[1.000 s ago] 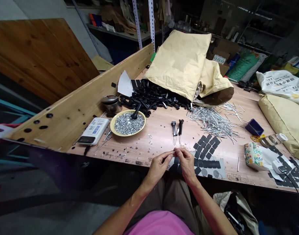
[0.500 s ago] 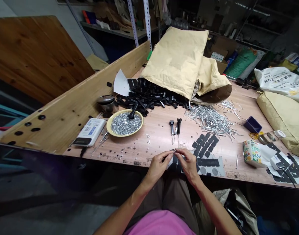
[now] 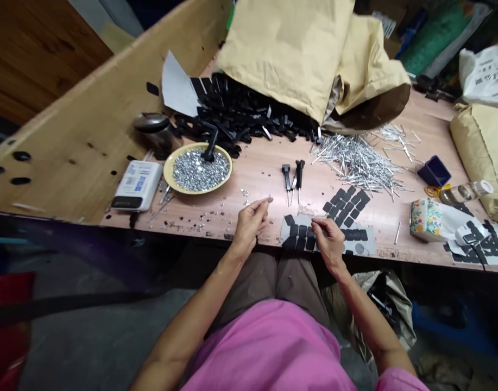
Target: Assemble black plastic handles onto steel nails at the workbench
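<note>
My left hand (image 3: 251, 224) is raised over the table's front edge, thumb and forefinger pinched together. A tiny pale bit shows at those fingertips, too small to name. My right hand (image 3: 330, 239) is closed in a pinch over the grey backing sheet (image 3: 369, 247), beside its rows of black adhesive pads (image 3: 301, 233); what its fingers hold, if anything, I cannot make out. Beyond both hands lie a few black-handled pieces with thin metal shafts (image 3: 291, 176). To the left, a yellow bowl (image 3: 170, 182) holds small shiny metal parts (image 3: 200, 171), with a black piece (image 3: 210, 145) standing in them.
A white power bank (image 3: 138, 184) and a dark lidded jar (image 3: 155, 130) sit left, by the wooden side board (image 3: 89, 114). Behind are a heap of black parts (image 3: 240, 119), a paper sack (image 3: 289, 54) and metal pins (image 3: 363, 163). A floral box (image 3: 426, 217) stands right.
My hands were together at the fingertips and have parted, the left to the left, the right to the right over the pad sheet. The view has tipped downward.
</note>
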{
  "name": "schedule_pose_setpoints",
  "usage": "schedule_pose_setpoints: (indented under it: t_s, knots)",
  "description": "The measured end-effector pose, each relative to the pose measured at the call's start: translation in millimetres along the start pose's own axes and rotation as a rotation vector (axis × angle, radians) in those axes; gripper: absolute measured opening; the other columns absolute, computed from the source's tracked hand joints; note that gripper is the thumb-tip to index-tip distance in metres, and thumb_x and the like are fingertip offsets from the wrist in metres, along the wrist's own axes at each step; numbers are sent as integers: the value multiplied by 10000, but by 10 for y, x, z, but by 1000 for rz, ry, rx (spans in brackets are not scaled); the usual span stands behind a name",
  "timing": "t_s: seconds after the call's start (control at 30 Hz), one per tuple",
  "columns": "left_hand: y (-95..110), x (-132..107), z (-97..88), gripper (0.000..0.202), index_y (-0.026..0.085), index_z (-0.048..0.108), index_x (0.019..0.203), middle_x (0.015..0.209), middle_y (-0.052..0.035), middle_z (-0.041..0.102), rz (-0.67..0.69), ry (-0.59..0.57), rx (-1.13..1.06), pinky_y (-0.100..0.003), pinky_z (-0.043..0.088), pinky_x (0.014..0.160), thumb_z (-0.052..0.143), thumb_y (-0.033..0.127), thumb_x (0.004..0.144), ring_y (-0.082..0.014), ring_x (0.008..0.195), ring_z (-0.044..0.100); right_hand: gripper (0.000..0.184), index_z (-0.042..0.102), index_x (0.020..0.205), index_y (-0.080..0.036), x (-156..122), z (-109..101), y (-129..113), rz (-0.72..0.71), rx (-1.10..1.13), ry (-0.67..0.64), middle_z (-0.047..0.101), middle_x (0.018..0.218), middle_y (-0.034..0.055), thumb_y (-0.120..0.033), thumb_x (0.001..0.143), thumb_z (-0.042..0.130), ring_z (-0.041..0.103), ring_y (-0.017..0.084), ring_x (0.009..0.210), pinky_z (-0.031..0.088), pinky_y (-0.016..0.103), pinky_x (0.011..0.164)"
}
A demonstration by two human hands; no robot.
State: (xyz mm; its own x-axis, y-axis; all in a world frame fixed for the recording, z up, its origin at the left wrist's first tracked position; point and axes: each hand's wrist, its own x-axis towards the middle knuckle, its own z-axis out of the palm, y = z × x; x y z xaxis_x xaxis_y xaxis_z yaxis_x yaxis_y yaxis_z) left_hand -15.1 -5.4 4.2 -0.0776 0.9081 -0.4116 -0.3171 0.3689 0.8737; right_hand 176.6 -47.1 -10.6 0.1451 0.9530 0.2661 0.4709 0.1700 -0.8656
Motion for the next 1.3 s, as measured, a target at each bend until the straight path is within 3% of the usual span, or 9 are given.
schedule_pose_setpoints:
  t_s: [0.13, 0.3, 0.47, 0.6, 0.77, 0.97, 1.07, 1.17, 1.3]
  knots:
    - [-44, -71, -99, 545, 115, 658, 988, 488, 105, 381, -7, 17, -4, -142, 105, 320, 726, 473, 582, 4, 331, 227, 162, 658, 869, -207, -492, -227, 111, -137, -160, -234, 653, 794, 33, -265, 894, 509, 614, 144, 722, 497, 263, 673]
    - [-138, -127, -70, 463, 128, 662, 969, 493, 102, 382, -18, 10, -10, -141, 119, 311, 710, 436, 626, 3, 327, 224, 273, 666, 862, -187, -987, 20, 331, -179, -393, -601, 630, 778, 53, -254, 945, 415, 577, 145, 713, 484, 250, 644]
    - [-117, -172, -63, 467, 125, 663, 972, 500, 100, 379, -4, 0, 6, -139, 122, 309, 704, 438, 629, 2, 333, 233, 209, 692, 838, -181, -973, 456, 289, -248, -706, -840, 644, 825, 86, -272, 900, 514, 540, 209, 859, 448, 343, 733]
    - [-99, -199, -90, 463, 124, 668, 961, 494, 101, 374, 6, 7, 4, -138, 122, 308, 703, 441, 625, 2, 332, 233, 113, 699, 742, -169, -954, 693, 222, -312, -749, -1039, 664, 876, 102, -167, 816, 613, 509, 245, 1016, 380, 435, 925]
    - [-133, -215, -110, 502, 123, 665, 989, 496, 102, 372, -42, -3, -4, -138, 116, 317, 709, 451, 611, 3, 332, 233, 224, 691, 630, -193, -1037, 845, 282, -318, -773, -1143, 674, 749, 91, -18, 739, 604, 538, 236, 988, 264, 440, 1070]
    - [-112, -279, -169, 595, 115, 658, 1024, 505, 103, 361, -77, -30, 15, -142, 101, 332, 709, 513, 585, 3, 343, 230, 174, 672, 681, -185, -982, 604, 176, -274, -656, -1078, 653, 755, 50, -121, 806, 570, 577, 186, 839, 378, 398, 999]
    - [-103, -366, -150, 635, 109, 655, 1039, 503, 104, 362, -149, -111, 70, -153, 83, 334, 705, 540, 576, 5, 340, 203, 234, 678, 878, -200, -759, 313, 0, -72, -381, -683, 644, 813, 44, -230, 911, 449, 586, 144, 755, 475, 285, 798]
    - [-106, -483, -27, 638, 114, 649, 1064, 491, 108, 344, -234, -308, 126, -164, 77, 340, 687, 548, 597, 1, 338, 182, 290, 671, 954, -204, -420, 67, -162, 157, -43, -234, 649, 848, 49, -353, 920, 425, 600, 151, 761, 483, 265, 714]
    - [-117, -587, 217, 637, 114, 644, 1064, 485, 111, 322, -257, -449, 166, -172, 77, 349, 652, 570, 619, -8, 349, 171, 319, 703, 857, -184, -82, -58, -243, 388, 335, -180, 660, 716, 19, -475, 790, 592, 622, 163, 720, 510, 299, 739]
